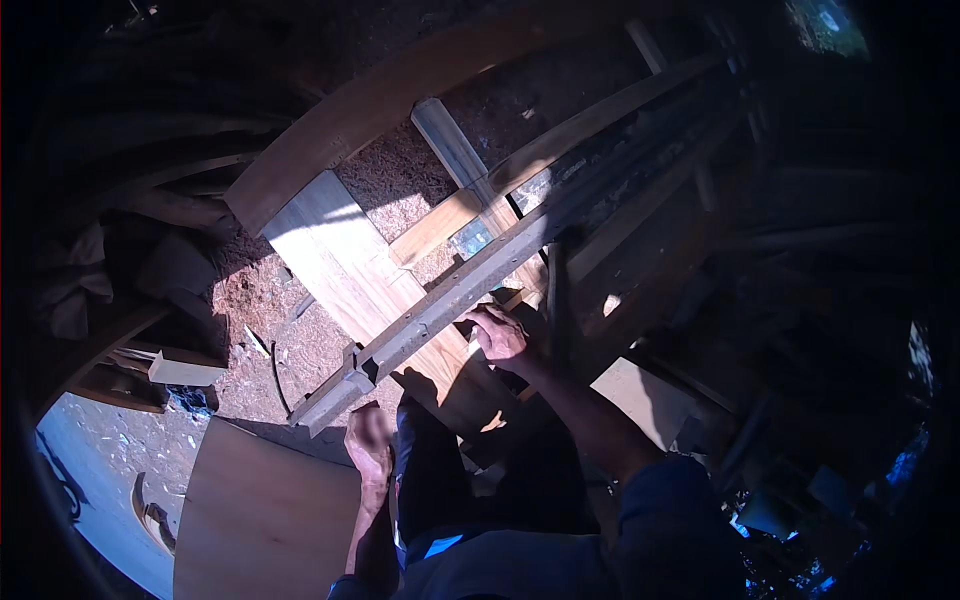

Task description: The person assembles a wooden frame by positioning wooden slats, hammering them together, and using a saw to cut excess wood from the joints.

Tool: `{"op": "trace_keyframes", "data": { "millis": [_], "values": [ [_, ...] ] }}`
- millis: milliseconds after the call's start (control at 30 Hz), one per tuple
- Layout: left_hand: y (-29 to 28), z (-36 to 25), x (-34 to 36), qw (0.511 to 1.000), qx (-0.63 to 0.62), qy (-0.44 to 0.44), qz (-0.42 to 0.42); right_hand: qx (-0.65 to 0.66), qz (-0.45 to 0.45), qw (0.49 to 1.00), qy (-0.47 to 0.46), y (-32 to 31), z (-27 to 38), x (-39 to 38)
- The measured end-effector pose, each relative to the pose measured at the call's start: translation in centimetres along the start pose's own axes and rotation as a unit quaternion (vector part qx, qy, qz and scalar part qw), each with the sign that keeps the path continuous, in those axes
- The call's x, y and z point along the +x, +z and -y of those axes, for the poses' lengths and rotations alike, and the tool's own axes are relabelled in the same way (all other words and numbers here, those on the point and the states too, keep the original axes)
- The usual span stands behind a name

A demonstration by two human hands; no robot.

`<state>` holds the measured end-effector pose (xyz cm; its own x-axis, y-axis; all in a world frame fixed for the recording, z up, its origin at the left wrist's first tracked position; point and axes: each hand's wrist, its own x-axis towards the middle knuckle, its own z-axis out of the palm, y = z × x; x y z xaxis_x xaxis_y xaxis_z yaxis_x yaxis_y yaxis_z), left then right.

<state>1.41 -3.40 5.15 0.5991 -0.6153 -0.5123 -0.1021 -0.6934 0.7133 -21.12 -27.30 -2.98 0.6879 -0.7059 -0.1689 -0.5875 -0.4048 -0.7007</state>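
Observation:
A long metal bar clamp (450, 299) runs diagonally over a pale wooden panel (345, 235), with its jaw (355, 378) at the lower left. My left hand (370, 440) is closed just below that jaw, by the bar's near end. It is partly blurred, and what it may hold is hidden. My right hand (498, 335) is closed with curled fingers on the near side of the bar, above the panel's shaded edge. Whatever lies within its fingers does not show. A narrow wooden strip (437, 228) meets the panel beyond the bar.
A wide dark board (350, 120) stretches across the far side. Another wooden board (265, 500) lies left of my left forearm. Wood shavings (270, 320) cover the sunlit ground. Scrap wood (187, 370) lies at the left; the right side is deep in shadow.

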Motion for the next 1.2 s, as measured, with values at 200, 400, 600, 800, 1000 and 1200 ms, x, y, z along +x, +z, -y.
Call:
{"op": "trace_keyframes", "data": {
  "millis": [200,400,600,800,1000,1200],
  "values": [
    [-7.1,-2.3,8.1,0.930,0.307,0.197,0.049,-0.022,-0.214,0.974,0.077,-0.8,4.9,-10.1],
    [-7.1,-1.8,10.5,0.926,0.280,0.137,0.214,-0.121,-0.236,0.943,0.200,-6.1,6.1,-9.6],
    [-6.3,1.2,11.8,0.925,0.232,0.124,0.275,0.030,-0.138,0.926,0.349,-8.9,-0.3,-7.8],
    [-6.2,0.8,9.9,0.922,0.243,0.117,0.277,-0.060,-0.120,0.896,0.423,-7.5,-0.5,-7.3],
    [-4.0,1.6,9.0,0.898,0.308,0.219,0.227,-0.225,-0.377,0.857,0.269,-0.4,-5.9,-9.1],
    [-5.4,1.5,9.8,0.888,0.348,0.237,0.185,-0.170,-0.239,0.876,0.383,-2.3,-4.5,-7.7]
  ]
}}
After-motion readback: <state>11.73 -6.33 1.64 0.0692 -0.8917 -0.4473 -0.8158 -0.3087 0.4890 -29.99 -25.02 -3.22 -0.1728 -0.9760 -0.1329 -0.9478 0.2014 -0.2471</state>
